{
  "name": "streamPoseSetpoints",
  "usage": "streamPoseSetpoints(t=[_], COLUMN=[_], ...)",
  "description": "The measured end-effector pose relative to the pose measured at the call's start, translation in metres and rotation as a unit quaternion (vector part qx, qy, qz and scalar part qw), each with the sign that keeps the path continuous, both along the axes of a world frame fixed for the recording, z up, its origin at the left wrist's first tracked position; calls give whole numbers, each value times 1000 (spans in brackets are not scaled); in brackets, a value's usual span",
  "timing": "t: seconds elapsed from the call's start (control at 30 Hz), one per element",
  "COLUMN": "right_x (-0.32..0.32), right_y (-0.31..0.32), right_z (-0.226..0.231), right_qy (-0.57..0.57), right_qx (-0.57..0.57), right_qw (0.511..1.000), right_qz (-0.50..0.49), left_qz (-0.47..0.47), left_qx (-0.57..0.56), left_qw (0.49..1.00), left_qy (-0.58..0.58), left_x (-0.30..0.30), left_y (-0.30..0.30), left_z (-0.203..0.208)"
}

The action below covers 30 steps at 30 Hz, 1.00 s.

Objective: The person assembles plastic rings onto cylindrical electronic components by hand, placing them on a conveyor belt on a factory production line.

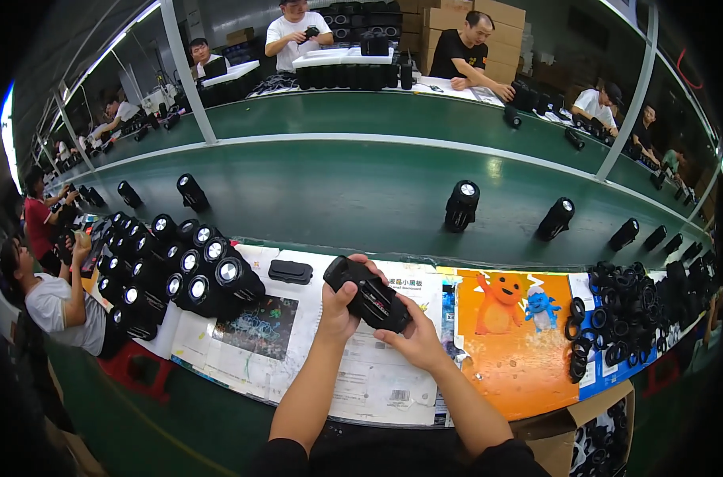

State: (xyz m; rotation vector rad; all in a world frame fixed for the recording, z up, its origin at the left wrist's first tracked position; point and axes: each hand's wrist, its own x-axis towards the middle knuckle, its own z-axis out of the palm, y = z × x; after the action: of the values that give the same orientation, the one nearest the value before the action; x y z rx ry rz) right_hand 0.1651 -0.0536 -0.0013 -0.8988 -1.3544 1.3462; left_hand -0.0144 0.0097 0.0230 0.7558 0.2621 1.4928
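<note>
A black cylindrical portable speaker (369,292) is held tilted between my hands, above the paper-covered bench. My left hand (340,310) wraps its upper left end, thumb on the near side and fingers behind. My right hand (416,335) grips the lower right end, thumb underneath. On the bench to the left of my hands lies a black oblong part (291,272). A crowd of similar black speakers with round silver ends (228,272) stands farther left.
Black rings (608,318) are heaped on the right of the bench (393,389). A cardboard box (572,429) of black parts sits below at lower right. Beyond runs a green conveyor belt (338,191) carrying spaced speakers. A person in white (67,306) sits at left; others work across the belt.
</note>
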Motion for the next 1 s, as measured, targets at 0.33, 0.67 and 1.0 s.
streamPoseSetpoints(t=[0.33, 0.67, 1.0], right_x=[5, 8, 70], right_y=[-3, -12, -1], right_z=[8, 9, 33], right_qy=[95, 111, -199], right_qx=[-119, -115, 26], right_qw=[987, 986, 979], right_qz=[57, 50, -23], left_qz=[-52, -34, -51], left_qx=[3, -19, -16], left_qw=[999, 999, 990], left_qy=[-5, 14, 133], left_x=[13, 26, 11], left_y=[-9, -15, -10], left_z=[-11, -13, -6])
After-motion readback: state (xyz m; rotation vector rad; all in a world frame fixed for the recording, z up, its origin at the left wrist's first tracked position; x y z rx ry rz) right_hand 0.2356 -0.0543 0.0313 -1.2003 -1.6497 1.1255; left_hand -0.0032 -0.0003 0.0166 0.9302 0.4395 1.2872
